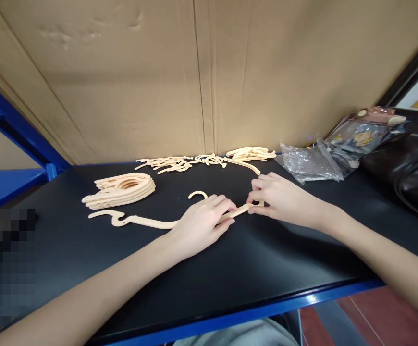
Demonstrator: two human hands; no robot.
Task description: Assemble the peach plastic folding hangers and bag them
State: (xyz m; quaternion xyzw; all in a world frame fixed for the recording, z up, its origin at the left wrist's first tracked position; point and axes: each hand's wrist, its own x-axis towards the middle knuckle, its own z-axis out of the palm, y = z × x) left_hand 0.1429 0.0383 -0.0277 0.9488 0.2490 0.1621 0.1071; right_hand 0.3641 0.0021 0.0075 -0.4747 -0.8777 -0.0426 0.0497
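A cream plastic folding hanger lies on the black tabletop, its hook pointing away from me and its left arm spread out to the side. My left hand is closed around the hanger's right arm, just right of the hook. Farther right, my right hand pinches the outer end of that same arm, where a small curved piece shows between the fingers. My fingers hide part of this joint. To the left sits a stack of folded cream hangers.
Along the cardboard wall lie loose cream hanger arms, small hooks and a pile of longer arms. Clear plastic bags and a dark leather bag lie at the right. A blue frame borders the left.
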